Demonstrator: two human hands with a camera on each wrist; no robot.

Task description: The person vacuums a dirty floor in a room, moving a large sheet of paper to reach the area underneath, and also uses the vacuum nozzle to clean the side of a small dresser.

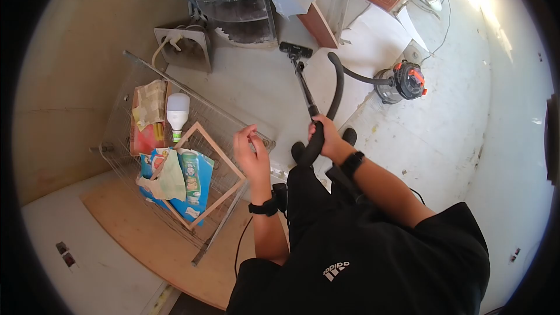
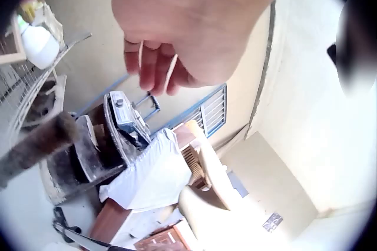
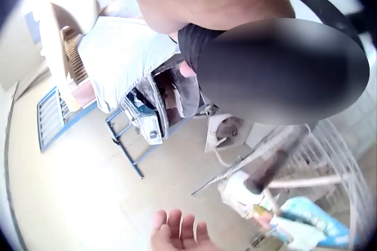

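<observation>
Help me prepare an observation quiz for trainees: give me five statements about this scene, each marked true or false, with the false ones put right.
1. The right hand grips the black vacuum handle. True.
2. The left hand is wrapped round the same handle. False: it is raised apart from it, near a corner of the wooden frame.
3. The floor nozzle is at the far end of the wand from the right hand. True.
4. The white LED bulb lies inside the wooden frame. False: it lies outside the frame, beside another of its corners.
5. The canister vacuum has a black top with orange-red parts. True.
</observation>
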